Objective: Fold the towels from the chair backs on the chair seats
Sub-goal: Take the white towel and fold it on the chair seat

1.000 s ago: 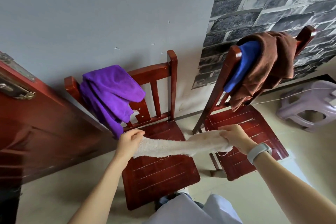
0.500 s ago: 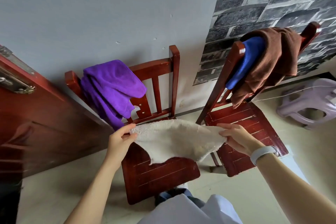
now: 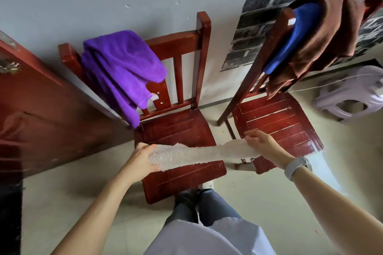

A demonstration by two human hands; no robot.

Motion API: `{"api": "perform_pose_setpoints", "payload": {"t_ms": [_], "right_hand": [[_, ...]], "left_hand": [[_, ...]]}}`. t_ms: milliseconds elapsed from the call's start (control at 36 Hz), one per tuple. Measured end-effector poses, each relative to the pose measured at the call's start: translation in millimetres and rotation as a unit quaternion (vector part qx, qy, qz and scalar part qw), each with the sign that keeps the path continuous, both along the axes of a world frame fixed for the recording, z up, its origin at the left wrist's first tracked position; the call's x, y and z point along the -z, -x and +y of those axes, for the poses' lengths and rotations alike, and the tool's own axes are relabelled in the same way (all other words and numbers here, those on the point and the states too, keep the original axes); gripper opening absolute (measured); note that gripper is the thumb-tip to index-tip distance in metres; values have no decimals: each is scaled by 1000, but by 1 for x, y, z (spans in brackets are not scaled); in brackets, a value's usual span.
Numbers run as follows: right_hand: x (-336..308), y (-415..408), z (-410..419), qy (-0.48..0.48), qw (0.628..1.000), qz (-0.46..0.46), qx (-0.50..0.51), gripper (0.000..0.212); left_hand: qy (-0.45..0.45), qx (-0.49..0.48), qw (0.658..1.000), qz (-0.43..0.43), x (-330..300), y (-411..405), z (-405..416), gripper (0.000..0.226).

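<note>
- A cream towel is held stretched in a narrow band between both hands, above the front of the left seat and the gap to the right seat.
- Left hand is closed on the towel's left end, thumb underneath; right hand is pinching the right end, fingers partly spread.
- The band appears already doubled lengthwise; whether its edges are matched cannot be told from this angle.
- Step judged in hand: the cross fold, or laying down on the left seat.
- To be done well: tension is to be kept even, ends brought together corner to corner, then the towel lowered flat onto the seat slats and smoothed from the fold outward.
- Risk judged: a sagging middle or a frayed lower edge catching the seat front.
- Not yet folded: the purple towel on the left chair back; the blue towel and brown towel draped together on the right chair back.
</note>
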State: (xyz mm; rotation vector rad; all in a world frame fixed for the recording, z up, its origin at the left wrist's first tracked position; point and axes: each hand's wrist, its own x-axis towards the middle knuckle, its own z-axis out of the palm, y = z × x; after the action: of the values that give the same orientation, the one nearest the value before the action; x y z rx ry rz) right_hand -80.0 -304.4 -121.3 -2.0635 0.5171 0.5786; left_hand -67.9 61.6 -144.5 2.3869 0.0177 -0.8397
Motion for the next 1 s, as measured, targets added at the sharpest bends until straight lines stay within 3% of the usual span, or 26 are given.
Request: {"api": "perform_pose_setpoints", "payload": {"t_ms": [167, 278, 333, 444, 611, 750, 889, 1000], "right_hand": [[1, 2, -4, -16, 979, 126, -158, 45], [9, -3, 1, 146, 917, 165, -332, 47], [16, -7, 2, 216, 894, 103, -378, 33], [22, -24, 4, 248, 915, -39, -316, 26], [8, -50, 13, 299, 894, -198, -268, 21], [-7, -56, 23, 251, 881, -314, -247, 10], [9, -50, 31, 214, 870, -341, -283, 10], [57, -36, 32, 216, 883, -285, -303, 13]], "left_hand": [[-30, -12, 999, -24, 15, 14, -1, 62], [-36, -78, 992, -92, 19, 22, -2, 42], [-39, -117, 981, -149, 19, 26, -1, 27], [-38, -166, 956, -241, 13, 29, -2, 17], [-72, -240, 899, -360, -15, 25, 0, 18], [-106, -289, 844, -439, -31, 21, 1, 17], [-154, -268, 820, -482, -10, 34, 4, 20], [-180, -230, 849, -440, 34, 55, 5, 22]]}}
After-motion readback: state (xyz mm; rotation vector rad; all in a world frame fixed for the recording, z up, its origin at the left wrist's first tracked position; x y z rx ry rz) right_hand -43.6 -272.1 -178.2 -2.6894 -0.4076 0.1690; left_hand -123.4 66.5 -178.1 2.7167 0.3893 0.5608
